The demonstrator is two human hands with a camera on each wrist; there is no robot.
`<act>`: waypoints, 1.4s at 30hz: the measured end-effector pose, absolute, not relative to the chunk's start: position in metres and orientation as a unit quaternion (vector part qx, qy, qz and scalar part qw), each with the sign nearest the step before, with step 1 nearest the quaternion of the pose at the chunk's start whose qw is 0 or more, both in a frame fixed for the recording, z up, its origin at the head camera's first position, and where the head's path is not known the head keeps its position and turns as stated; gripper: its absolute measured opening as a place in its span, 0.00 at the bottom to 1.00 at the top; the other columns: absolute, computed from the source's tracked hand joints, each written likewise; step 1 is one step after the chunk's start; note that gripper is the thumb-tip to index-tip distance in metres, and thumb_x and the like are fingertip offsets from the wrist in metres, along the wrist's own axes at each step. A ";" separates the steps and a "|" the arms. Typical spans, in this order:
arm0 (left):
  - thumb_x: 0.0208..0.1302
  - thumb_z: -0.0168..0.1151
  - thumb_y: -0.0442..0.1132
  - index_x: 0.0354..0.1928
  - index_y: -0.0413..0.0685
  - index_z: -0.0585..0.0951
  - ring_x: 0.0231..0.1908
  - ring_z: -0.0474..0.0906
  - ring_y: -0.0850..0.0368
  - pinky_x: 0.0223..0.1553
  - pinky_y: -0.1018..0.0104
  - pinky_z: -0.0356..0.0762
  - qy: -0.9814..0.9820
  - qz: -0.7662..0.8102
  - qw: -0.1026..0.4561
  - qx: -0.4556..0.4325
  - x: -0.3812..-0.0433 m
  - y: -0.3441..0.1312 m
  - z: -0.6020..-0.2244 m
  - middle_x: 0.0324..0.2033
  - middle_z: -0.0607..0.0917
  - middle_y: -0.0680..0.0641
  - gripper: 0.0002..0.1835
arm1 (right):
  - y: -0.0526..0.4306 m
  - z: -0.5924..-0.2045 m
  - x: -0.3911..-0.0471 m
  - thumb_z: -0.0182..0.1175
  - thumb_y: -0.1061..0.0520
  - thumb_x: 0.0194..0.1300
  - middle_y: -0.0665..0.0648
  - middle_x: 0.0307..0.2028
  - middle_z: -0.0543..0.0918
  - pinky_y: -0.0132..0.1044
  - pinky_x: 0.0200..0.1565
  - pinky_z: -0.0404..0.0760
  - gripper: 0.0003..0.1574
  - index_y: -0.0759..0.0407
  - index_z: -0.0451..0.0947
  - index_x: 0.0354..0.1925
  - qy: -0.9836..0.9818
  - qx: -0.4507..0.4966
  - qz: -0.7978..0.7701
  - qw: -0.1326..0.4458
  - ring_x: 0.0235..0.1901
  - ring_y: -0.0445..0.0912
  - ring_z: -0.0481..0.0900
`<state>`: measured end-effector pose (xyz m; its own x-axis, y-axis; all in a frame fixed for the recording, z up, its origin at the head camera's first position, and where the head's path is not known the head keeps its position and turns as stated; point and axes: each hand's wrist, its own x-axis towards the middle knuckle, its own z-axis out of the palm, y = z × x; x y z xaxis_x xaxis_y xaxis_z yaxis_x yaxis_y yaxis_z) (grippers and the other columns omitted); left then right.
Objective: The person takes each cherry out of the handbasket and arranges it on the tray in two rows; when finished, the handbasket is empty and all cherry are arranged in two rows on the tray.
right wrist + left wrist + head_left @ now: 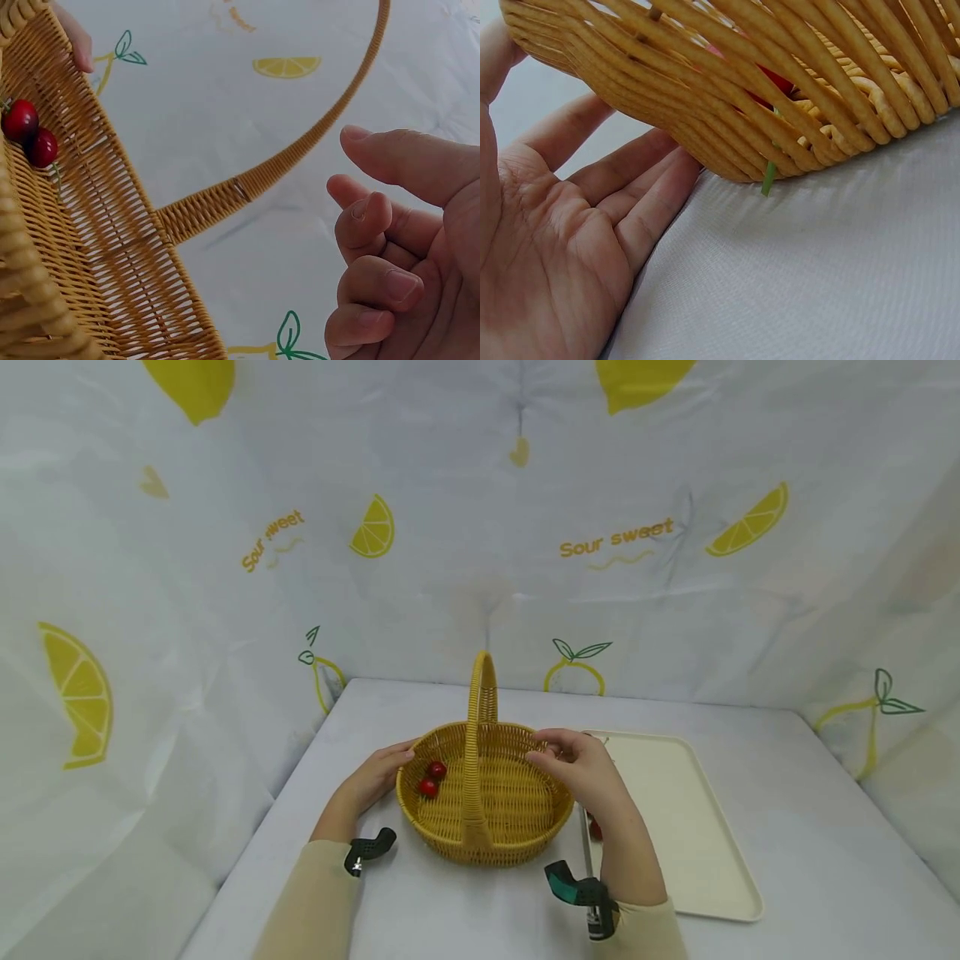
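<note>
A yellow-brown wicker basket [480, 852] with a tall arched handle [471, 760] stands on the white table. Two red cherries [432, 778] lie inside it, left of the handle. Against the basket's left side rests my left hand [375, 777], fingers extended along the outer wall and thumb at the rim. The left wrist view shows a green stem [769, 180] poking out through the weave. Over the basket's right rim hovers my right hand [585, 772], its fingers loosely bent and holding nothing, as the right wrist view confirms.
To the right of the basket lies a cream rectangular tray [682, 827]. Something red [595, 829] on its left side is partly covered by my right forearm. A white curtain [480, 568] with lemon prints hangs behind the table. Both wrists wear dark camera mounts.
</note>
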<state>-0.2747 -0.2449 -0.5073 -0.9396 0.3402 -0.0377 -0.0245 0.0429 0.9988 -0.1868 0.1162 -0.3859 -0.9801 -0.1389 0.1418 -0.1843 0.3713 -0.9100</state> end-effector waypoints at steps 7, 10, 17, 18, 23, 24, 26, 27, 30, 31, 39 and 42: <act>0.76 0.56 0.48 0.74 0.39 0.69 0.74 0.61 0.47 0.74 0.52 0.56 0.712 0.680 0.130 0.116 -0.274 -0.245 -0.507 0.73 0.70 0.42 0.31 | 0.094 -0.392 -0.191 0.70 0.54 0.67 0.53 0.29 0.73 0.33 0.30 0.70 0.20 0.61 0.84 0.54 -0.818 0.135 0.559 0.002 0.31 0.47 0.70; 0.76 0.56 0.47 0.74 0.38 0.69 0.74 0.61 0.47 0.74 0.52 0.55 0.713 0.680 0.130 0.115 -0.274 -0.245 -0.506 0.73 0.70 0.42 0.31 | 0.085 -0.398 -0.193 0.70 0.54 0.68 0.53 0.29 0.74 0.34 0.31 0.70 0.18 0.59 0.84 0.53 -0.817 0.143 0.558 -0.011 0.32 0.47 0.70; 0.78 0.54 0.46 0.75 0.38 0.68 0.75 0.61 0.47 0.74 0.53 0.55 0.711 0.680 0.133 0.123 -0.272 -0.243 -0.503 0.73 0.69 0.42 0.30 | 0.070 -0.406 -0.196 0.69 0.55 0.68 0.52 0.30 0.75 0.33 0.30 0.69 0.18 0.59 0.85 0.54 -0.826 0.162 0.539 -0.029 0.31 0.46 0.70; 0.78 0.54 0.46 0.75 0.38 0.68 0.75 0.61 0.47 0.74 0.53 0.55 0.712 0.679 0.133 0.123 -0.272 -0.243 -0.503 0.73 0.69 0.42 0.30 | 0.068 -0.406 -0.197 0.68 0.55 0.68 0.52 0.30 0.76 0.33 0.30 0.69 0.18 0.59 0.85 0.54 -0.830 0.164 0.532 -0.030 0.31 0.46 0.70; 0.78 0.54 0.46 0.74 0.38 0.68 0.74 0.61 0.47 0.74 0.52 0.57 0.714 0.677 0.132 0.121 -0.273 -0.243 -0.502 0.73 0.70 0.42 0.29 | 0.064 -0.399 -0.203 0.68 0.53 0.69 0.52 0.30 0.76 0.35 0.29 0.69 0.17 0.56 0.85 0.53 -0.842 0.171 0.510 -0.032 0.31 0.46 0.71; 0.78 0.54 0.46 0.74 0.38 0.69 0.74 0.61 0.47 0.74 0.52 0.57 0.714 0.677 0.132 0.120 -0.273 -0.243 -0.502 0.73 0.70 0.42 0.30 | 0.063 -0.397 -0.205 0.68 0.52 0.69 0.52 0.30 0.76 0.35 0.29 0.69 0.17 0.55 0.85 0.53 -0.845 0.174 0.504 -0.030 0.30 0.45 0.71; 0.77 0.54 0.46 0.74 0.39 0.69 0.74 0.62 0.48 0.74 0.52 0.56 0.714 0.677 0.132 0.118 -0.273 -0.243 -0.502 0.73 0.70 0.43 0.30 | 0.063 -0.393 -0.208 0.67 0.51 0.69 0.52 0.30 0.76 0.36 0.29 0.69 0.18 0.55 0.85 0.54 -0.850 0.178 0.494 -0.031 0.30 0.45 0.71; 0.77 0.54 0.46 0.74 0.38 0.69 0.74 0.62 0.47 0.74 0.52 0.56 0.713 0.678 0.133 0.119 -0.273 -0.243 -0.503 0.73 0.70 0.42 0.30 | 0.063 -0.391 -0.210 0.66 0.51 0.70 0.52 0.31 0.76 0.37 0.29 0.69 0.18 0.55 0.85 0.55 -0.853 0.181 0.489 -0.033 0.30 0.46 0.71; 0.77 0.53 0.44 0.75 0.37 0.67 0.74 0.61 0.46 0.74 0.52 0.56 0.711 0.679 0.135 0.124 -0.274 -0.245 -0.505 0.73 0.70 0.41 0.30 | 0.061 -0.387 -0.217 0.64 0.52 0.71 0.52 0.33 0.77 0.38 0.32 0.70 0.20 0.57 0.83 0.58 -0.856 0.190 0.479 -0.043 0.33 0.46 0.72; 0.78 0.53 0.44 0.75 0.36 0.67 0.74 0.61 0.46 0.74 0.52 0.56 0.710 0.679 0.135 0.127 -0.274 -0.246 -0.506 0.73 0.69 0.40 0.30 | 0.060 -0.386 -0.220 0.63 0.53 0.72 0.52 0.34 0.78 0.38 0.33 0.70 0.21 0.58 0.82 0.59 -0.856 0.193 0.478 -0.047 0.33 0.46 0.72; 0.76 0.55 0.46 0.74 0.36 0.68 0.75 0.60 0.46 0.74 0.53 0.56 0.707 0.682 0.130 0.134 -0.276 -0.246 -0.508 0.73 0.69 0.40 0.31 | 0.048 -0.380 -0.245 0.59 0.59 0.72 0.57 0.35 0.81 0.39 0.31 0.68 0.14 0.64 0.84 0.51 -0.846 0.220 0.481 -0.064 0.28 0.46 0.67; 0.77 0.55 0.45 0.74 0.37 0.68 0.75 0.60 0.47 0.74 0.54 0.56 0.705 0.684 0.131 0.133 -0.276 -0.246 -0.507 0.73 0.69 0.41 0.30 | 0.042 -0.380 -0.254 0.63 0.54 0.73 0.60 0.41 0.85 0.41 0.38 0.76 0.16 0.65 0.85 0.51 -0.849 0.223 0.473 -0.075 0.36 0.45 0.75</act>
